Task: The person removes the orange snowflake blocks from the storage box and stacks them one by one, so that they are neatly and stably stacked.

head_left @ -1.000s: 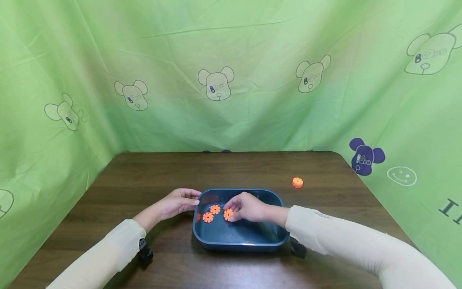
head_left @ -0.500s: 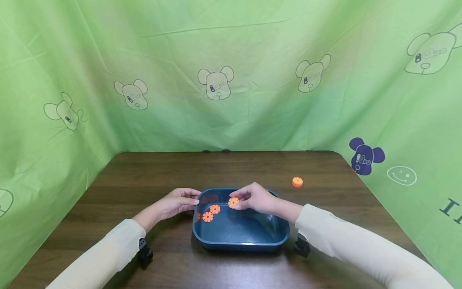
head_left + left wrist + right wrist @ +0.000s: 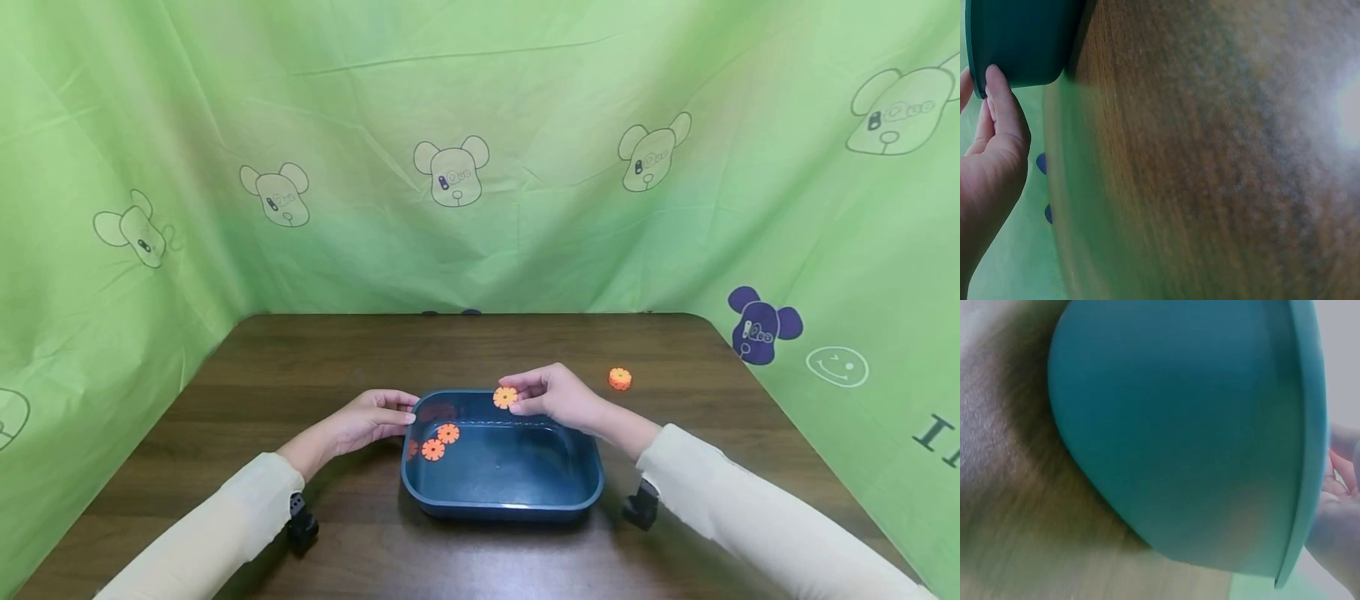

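Note:
A dark blue rectangular bin (image 3: 502, 506) stands on the table. My left hand (image 3: 365, 425) pinches the bin's left rim near its back corner; in the left wrist view the thumb lies on the outer wall and other fingers are behind the rim. Above the bin's back edge, my right hand (image 3: 558, 398) pinches an orange notched plastic disc (image 3: 505, 397) between thumb and fingers. Two similar orange discs, one nearer (image 3: 432, 450) and one farther (image 3: 448, 433), lie in the bin's left part. In the right wrist view, the bin wall (image 3: 1179, 425) hides most of the right hand.
A small stack of orange discs (image 3: 619, 378) sits on the brown wooden table (image 3: 337, 350), behind and right of the bin. Green printed cloth (image 3: 525, 250) hangs around the table's back and sides. Black wrist cameras are strapped below both sleeves.
My right hand has lifted the orange disc from inside the bin, moving up, back and to the right. My left hand and the bin have stayed in place.

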{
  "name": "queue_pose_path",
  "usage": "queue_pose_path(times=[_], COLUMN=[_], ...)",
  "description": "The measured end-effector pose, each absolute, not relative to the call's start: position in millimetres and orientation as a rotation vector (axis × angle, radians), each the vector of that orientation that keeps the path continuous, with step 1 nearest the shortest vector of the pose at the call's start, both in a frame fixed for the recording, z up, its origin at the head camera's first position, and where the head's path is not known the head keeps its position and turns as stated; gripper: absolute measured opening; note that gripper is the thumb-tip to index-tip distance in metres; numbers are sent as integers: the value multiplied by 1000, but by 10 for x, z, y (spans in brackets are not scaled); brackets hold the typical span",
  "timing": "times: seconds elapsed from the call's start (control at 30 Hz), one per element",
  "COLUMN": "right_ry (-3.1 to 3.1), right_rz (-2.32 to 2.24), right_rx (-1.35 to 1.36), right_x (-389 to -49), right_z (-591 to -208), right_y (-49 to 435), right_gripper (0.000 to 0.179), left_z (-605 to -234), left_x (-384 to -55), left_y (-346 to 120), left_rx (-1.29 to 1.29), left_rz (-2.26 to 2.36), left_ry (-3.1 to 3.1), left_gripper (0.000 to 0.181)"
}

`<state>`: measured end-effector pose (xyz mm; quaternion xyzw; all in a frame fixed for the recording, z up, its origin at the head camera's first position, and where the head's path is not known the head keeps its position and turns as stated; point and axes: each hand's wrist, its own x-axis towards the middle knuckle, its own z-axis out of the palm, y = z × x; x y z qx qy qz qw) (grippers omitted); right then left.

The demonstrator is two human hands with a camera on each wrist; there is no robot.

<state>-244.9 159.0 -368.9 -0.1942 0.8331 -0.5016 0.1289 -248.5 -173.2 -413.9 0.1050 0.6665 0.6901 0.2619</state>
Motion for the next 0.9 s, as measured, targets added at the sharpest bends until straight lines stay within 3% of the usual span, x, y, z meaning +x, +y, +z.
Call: queue_pose_path(times=[0.9], right_ry=[2555], right_rz=[-1717], right_rx=[-410], right_x=[-2608], right_z=[-3659], right_y=[2212], right_gripper=[42], left_z=[-4109], left_x=[-2483], left_y=[-1729], left_rx=[266], left_rz=[1852], left_ry=[1812], left_gripper=[47])
